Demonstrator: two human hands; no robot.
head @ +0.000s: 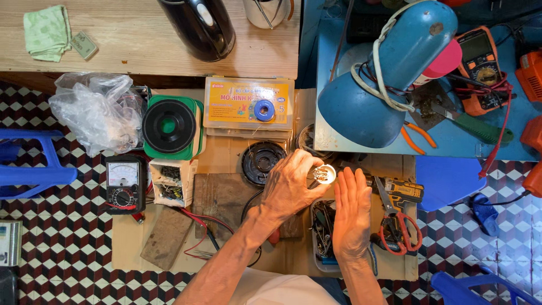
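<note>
My left hand [291,183] pinches a small round metal part [323,174] that shines under the light of the blue desk lamp [389,73]. My right hand [351,212] is held flat and upright just to the right of the part, fingers together, holding nothing. Both hands hover over a sheet of cardboard [226,152] on the floor. Below them lies a clear tray of small metal pieces [323,231].
An analog meter [124,183], a green spool holder [169,125], a yellow kit box [248,104], red-handled scissors [395,223], a cordless drill [403,189], a plastic bag [96,110], a digital multimeter [483,65] and blue stools [28,164] surround the work spot.
</note>
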